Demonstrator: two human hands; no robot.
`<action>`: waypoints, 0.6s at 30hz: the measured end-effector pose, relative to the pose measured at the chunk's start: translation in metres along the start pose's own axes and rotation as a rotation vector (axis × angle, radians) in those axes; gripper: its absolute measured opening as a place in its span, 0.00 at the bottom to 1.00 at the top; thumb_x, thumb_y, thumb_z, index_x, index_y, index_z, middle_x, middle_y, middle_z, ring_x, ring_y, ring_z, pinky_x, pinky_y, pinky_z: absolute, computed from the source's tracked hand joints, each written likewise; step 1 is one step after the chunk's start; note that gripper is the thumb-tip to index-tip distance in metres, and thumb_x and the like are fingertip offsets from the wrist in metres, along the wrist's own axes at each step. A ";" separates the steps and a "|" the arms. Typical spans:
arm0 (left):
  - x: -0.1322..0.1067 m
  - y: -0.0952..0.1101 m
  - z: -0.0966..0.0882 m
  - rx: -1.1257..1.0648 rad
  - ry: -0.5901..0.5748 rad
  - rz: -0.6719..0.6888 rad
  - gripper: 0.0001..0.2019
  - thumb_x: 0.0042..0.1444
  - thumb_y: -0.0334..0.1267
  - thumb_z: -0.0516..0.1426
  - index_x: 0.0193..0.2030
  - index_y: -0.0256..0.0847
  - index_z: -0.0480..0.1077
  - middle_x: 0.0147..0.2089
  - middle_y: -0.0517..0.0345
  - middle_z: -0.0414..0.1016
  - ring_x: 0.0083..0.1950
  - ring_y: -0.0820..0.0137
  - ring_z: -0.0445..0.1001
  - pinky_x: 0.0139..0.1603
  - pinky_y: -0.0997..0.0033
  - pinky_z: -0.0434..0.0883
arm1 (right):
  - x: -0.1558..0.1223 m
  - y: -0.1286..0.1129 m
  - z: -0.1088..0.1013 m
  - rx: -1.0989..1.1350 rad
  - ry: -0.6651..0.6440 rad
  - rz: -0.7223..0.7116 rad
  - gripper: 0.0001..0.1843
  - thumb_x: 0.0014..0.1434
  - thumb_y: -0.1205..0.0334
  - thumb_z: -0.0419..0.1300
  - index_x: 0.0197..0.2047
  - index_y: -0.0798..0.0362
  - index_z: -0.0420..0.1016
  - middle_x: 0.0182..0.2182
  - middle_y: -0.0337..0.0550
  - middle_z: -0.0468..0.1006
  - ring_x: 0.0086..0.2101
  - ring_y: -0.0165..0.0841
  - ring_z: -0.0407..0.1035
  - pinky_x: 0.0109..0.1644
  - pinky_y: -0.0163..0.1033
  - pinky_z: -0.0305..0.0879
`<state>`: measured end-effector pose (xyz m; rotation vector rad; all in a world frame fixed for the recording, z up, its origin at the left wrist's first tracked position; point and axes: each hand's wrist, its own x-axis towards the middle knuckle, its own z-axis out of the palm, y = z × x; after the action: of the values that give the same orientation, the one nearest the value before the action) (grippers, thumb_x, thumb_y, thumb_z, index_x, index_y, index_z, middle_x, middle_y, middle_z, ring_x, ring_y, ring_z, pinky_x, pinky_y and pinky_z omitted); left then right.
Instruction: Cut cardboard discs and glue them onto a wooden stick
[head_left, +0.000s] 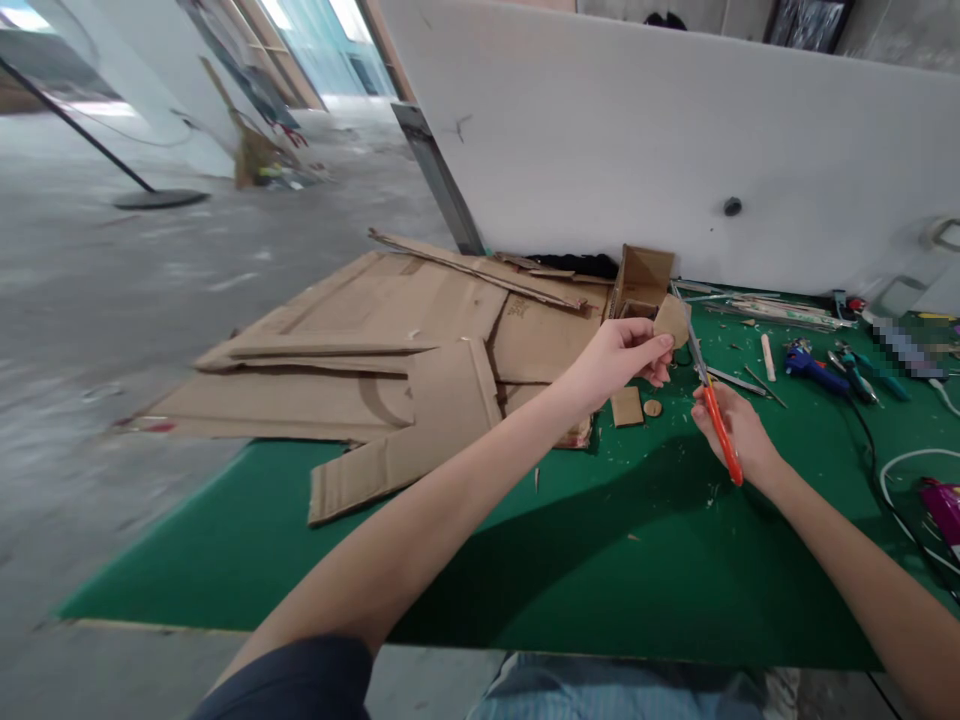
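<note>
Between thumb and fingers, my left hand (634,350) pinches a small piece of cardboard (673,320) above the green table. My right hand (739,430) grips scissors (721,432) with orange-red handles, their blades pointing up and away along the right edge of that piece. Whether the blades touch the cardboard is hard to tell. Below my left hand lie a small cardboard square (627,407) and a small round cardboard disc (653,408). Just behind the held piece stands an open cardboard box (646,275).
Large flattened cardboard sheets (360,390) cover the table's left part and overhang its edge. To the right lie a blue glue gun (814,370), pliers (862,375), thin sticks (787,312) and cables (892,490). A white board (600,140) rises behind the green table (525,580).
</note>
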<state>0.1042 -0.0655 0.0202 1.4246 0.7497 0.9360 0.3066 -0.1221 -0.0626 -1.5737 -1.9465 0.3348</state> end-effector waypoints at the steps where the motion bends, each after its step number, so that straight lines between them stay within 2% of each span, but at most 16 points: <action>1: 0.000 0.001 0.000 0.011 -0.001 0.000 0.11 0.62 0.35 0.58 0.28 0.34 0.67 0.23 0.60 0.72 0.24 0.79 0.73 0.28 0.79 0.71 | 0.000 -0.001 -0.002 -0.013 0.016 0.003 0.23 0.64 0.40 0.45 0.41 0.50 0.68 0.34 0.46 0.75 0.35 0.39 0.72 0.40 0.43 0.66; 6: -0.002 0.006 0.001 0.063 -0.010 0.008 0.12 0.63 0.33 0.56 0.27 0.34 0.68 0.22 0.58 0.72 0.24 0.78 0.73 0.29 0.77 0.72 | 0.005 -0.005 -0.011 -0.094 -0.013 -0.014 0.22 0.62 0.41 0.49 0.31 0.50 0.67 0.29 0.45 0.74 0.31 0.37 0.71 0.38 0.40 0.65; 10: -0.003 0.005 0.000 0.056 -0.007 0.002 0.12 0.63 0.34 0.56 0.27 0.34 0.67 0.22 0.58 0.72 0.24 0.78 0.72 0.29 0.77 0.72 | 0.009 -0.004 -0.009 -0.163 -0.015 0.002 0.23 0.64 0.43 0.45 0.24 0.49 0.63 0.23 0.45 0.72 0.25 0.37 0.69 0.32 0.39 0.61; 14: -0.002 0.004 0.001 0.025 0.001 -0.015 0.12 0.63 0.33 0.56 0.27 0.34 0.66 0.22 0.60 0.71 0.24 0.79 0.72 0.29 0.77 0.72 | 0.008 0.000 -0.004 -0.207 0.026 0.005 0.23 0.64 0.45 0.45 0.24 0.49 0.63 0.21 0.45 0.71 0.24 0.37 0.68 0.31 0.39 0.60; 18: -0.001 0.006 0.001 -0.049 0.061 -0.045 0.07 0.62 0.32 0.56 0.32 0.35 0.66 0.31 0.56 0.76 0.30 0.77 0.77 0.32 0.76 0.74 | 0.005 0.007 -0.002 -0.144 0.063 -0.039 0.23 0.64 0.45 0.48 0.27 0.51 0.69 0.22 0.45 0.73 0.25 0.36 0.69 0.32 0.39 0.62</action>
<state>0.1045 -0.0675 0.0262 1.3367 0.7958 0.9604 0.3125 -0.1157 -0.0637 -1.6139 -1.9873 0.1296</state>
